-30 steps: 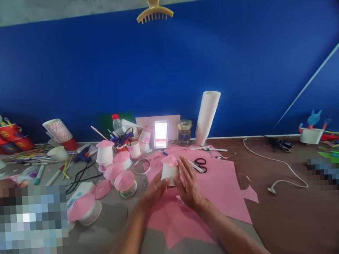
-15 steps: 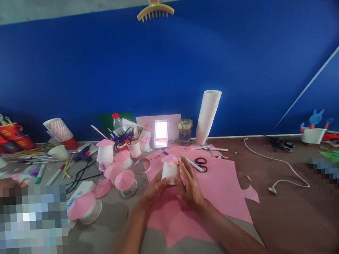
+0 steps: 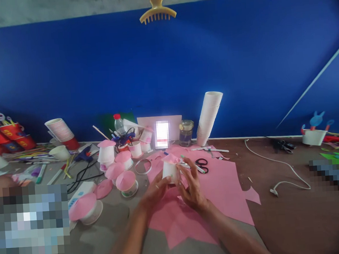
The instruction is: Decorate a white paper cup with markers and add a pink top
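Note:
An upside-down white paper cup (image 3: 169, 172) with a pink paper cone roof (image 3: 171, 158) on top is held over pink paper sheets. My left hand (image 3: 157, 187) is closed around the cup's left side, thumb across its front. At the right side, my right hand (image 3: 192, 187) grips the cup with its thumb and lower fingers, while its upper fingers arch away from the roof. A white marker (image 3: 200, 170) with a green end lies just behind my right fingers. Black-handled scissors (image 3: 202, 165) rest beside it on the pink paper (image 3: 219, 193).
Several pink-roofed cups (image 3: 127, 182) stand to the left, near a tape ring (image 3: 143, 166). Behind are a lit phone (image 3: 162, 135), a glass jar (image 3: 186, 133) and a tall cup stack (image 3: 209, 118). A glue gun (image 3: 85, 154) and white cable (image 3: 277, 160) lie farther out.
My right hand's upper fingers have lifted and bent away from the cup's roof; before, they lay straight along its side. My left hand keeps the cup in place.

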`<move>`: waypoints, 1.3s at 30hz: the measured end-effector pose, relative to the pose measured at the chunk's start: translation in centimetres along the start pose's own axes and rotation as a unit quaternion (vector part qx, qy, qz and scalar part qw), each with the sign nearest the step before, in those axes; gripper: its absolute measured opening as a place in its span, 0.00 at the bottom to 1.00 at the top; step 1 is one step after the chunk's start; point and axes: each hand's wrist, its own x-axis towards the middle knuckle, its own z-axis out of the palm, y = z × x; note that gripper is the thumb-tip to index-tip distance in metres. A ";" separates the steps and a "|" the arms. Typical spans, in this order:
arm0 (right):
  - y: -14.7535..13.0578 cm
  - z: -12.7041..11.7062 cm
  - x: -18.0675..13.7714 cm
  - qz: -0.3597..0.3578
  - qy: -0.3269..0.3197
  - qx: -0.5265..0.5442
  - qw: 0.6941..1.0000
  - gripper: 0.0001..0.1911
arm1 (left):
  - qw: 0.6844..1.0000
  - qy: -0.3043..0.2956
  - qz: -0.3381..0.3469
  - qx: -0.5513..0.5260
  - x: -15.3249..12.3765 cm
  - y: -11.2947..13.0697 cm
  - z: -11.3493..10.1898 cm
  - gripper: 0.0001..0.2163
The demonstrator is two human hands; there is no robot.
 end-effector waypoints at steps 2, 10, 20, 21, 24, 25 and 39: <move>-0.1 -0.1 0.0 0.001 -0.003 -0.008 1.000 0.28 | 1.000 0.006 -0.012 0.006 -0.1 -0.1 0.0 0.23; 0.1 -0.1 0.0 0.002 0.013 -0.039 0.999 0.28 | 1.000 0.006 -0.008 -0.014 0.0 -0.2 0.0 0.19; 0.2 -0.1 0.0 -0.003 0.006 -0.050 0.999 0.28 | 1.000 0.013 -0.010 -0.005 -0.1 -0.5 -0.1 0.22; 0.2 -0.1 0.0 -0.004 0.006 -0.050 0.999 0.28 | 1.000 0.014 -0.013 -0.002 -0.1 -0.5 -0.1 0.22; 0.2 -0.2 0.1 -0.004 0.007 -0.055 0.998 0.29 | 1.000 0.014 -0.028 0.003 -0.2 -0.4 0.1 0.22; 0.2 -0.2 0.1 -0.003 0.006 -0.057 0.998 0.30 | 0.999 0.013 -0.033 0.003 -0.2 -0.3 0.3 0.23; 0.4 -0.4 -0.2 -0.006 -0.004 -0.068 0.998 0.31 | 1.000 -0.009 -0.006 -0.005 -0.2 -0.2 0.1 0.20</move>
